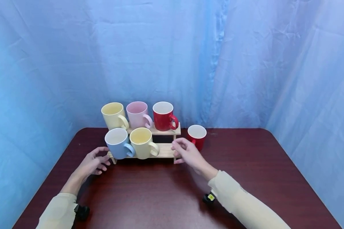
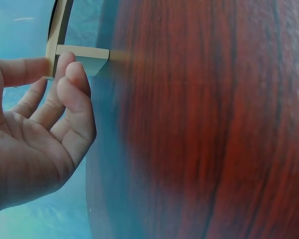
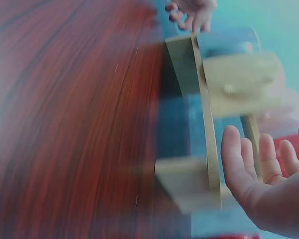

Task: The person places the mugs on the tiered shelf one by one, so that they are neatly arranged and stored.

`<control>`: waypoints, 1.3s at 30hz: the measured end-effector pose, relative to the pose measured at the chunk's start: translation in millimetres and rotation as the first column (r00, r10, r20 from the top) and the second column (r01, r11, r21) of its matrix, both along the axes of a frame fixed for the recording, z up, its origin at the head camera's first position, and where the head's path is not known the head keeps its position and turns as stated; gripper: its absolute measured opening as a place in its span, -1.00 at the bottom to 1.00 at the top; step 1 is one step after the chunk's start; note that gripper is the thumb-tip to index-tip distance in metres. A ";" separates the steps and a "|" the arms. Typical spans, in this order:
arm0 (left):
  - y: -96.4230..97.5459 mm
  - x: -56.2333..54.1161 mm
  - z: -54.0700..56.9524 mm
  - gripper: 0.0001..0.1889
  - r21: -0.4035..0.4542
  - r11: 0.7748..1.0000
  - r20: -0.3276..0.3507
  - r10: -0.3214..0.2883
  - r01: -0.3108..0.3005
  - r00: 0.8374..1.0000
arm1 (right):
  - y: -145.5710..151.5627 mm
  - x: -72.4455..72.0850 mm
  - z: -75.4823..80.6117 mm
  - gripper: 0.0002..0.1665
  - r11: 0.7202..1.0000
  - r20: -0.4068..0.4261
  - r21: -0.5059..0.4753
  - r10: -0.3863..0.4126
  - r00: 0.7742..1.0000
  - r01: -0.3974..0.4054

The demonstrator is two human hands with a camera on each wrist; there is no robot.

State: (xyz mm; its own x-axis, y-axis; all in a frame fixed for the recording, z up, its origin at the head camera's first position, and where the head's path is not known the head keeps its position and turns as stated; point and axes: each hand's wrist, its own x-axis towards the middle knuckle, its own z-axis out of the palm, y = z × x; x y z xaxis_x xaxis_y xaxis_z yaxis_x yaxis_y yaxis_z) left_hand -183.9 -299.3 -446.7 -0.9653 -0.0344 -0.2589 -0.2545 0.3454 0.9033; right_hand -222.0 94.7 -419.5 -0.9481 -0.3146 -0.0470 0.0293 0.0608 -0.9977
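Note:
A two-tier wooden rack (image 1: 164, 150) holds several mugs. On its lower tier stand a light blue mug (image 1: 117, 147) and a yellow mug (image 1: 141, 148). My left hand (image 1: 89, 164) is at the rack's left end; in the left wrist view its thumb and fingertips are right at the shelf's end, fingers loosely bent. My right hand (image 1: 191, 157) is by the rack's right end, nothing in its grasp and its fingers spread in the right wrist view. Just behind it a red mug (image 1: 201, 143) with a white inside stands on the table, its handle partly hidden.
Along the upper tier stand a yellow mug (image 1: 112, 116), a pink mug (image 1: 137, 116) and another red mug (image 1: 162, 121). The dark red wood-grain table (image 1: 149, 197) has rounded far corners. Blue curtains (image 1: 172, 57) hang behind it and at both sides.

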 end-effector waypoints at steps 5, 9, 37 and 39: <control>0.9 0.3 1.6 -0.49 -0.008 1.000 0.007 0.002 -0.002 1.000 | 42.1 -1.9 -4.5 -0.55 0.997 0.005 -0.008 -0.080 0.997 0.080; 1.4 0.1 3.2 -0.49 -0.004 1.000 0.015 0.007 -0.007 1.000 | 68.6 -3.6 -10.9 -0.51 0.995 0.068 0.004 -0.096 0.993 0.096; 0.1 0.6 0.9 -0.49 -0.007 1.000 0.005 0.005 -0.005 1.000 | 79.3 -21.5 -44.2 -0.27 0.996 0.240 -0.084 0.059 0.969 -0.040; 0.1 -0.3 0.6 -0.49 -0.011 1.000 0.008 0.004 -0.004 1.000 | 80.1 -21.0 -45.0 -0.29 0.995 0.225 -0.082 0.081 0.971 -0.064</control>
State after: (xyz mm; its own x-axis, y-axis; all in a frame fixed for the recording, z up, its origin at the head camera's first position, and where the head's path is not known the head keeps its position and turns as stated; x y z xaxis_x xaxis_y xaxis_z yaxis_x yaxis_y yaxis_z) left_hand -184.2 -299.1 -446.1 -0.9631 -0.0413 -0.2661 -0.2632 0.3539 0.8975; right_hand -243.0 174.8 -464.5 -0.8896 -0.3930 -0.2328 0.2540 -0.0019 -0.9672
